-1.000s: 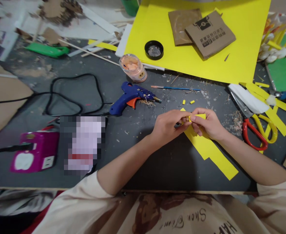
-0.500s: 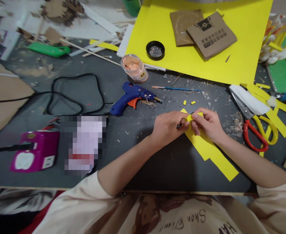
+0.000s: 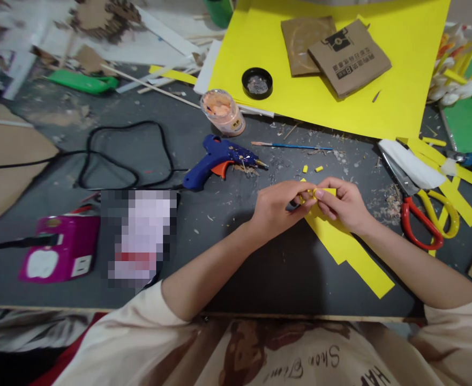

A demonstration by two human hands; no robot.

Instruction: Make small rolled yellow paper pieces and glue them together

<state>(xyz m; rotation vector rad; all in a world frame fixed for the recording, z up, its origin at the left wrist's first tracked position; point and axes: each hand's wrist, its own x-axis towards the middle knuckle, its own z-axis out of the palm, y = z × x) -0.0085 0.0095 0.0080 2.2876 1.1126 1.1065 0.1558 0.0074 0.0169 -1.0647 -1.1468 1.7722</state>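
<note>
My left hand [image 3: 278, 208] and my right hand [image 3: 342, 203] meet over the grey table [image 3: 236, 257], fingertips pinched together on a small yellow paper strip [image 3: 327, 191]. Both hands are closed on it. Under my right hand lie longer yellow paper strips [image 3: 352, 252] that run toward the table's front edge. A blue glue gun [image 3: 215, 158] rests just left of and beyond my left hand. Two tiny yellow scraps [image 3: 312, 169] sit just beyond the hands.
Red and yellow scissors [image 3: 424, 214] lie at the right. A large yellow sheet [image 3: 400, 69] at the back carries cardboard pieces [image 3: 348, 51] and a black lid [image 3: 257, 83]. A jar [image 3: 222, 111], a paintbrush [image 3: 292, 146], a black cable [image 3: 123, 155] and a magenta box [image 3: 61, 254] lie around.
My fingers have shifted slightly on the small yellow strip, working it between both hands. The hands stay in the same spot.
</note>
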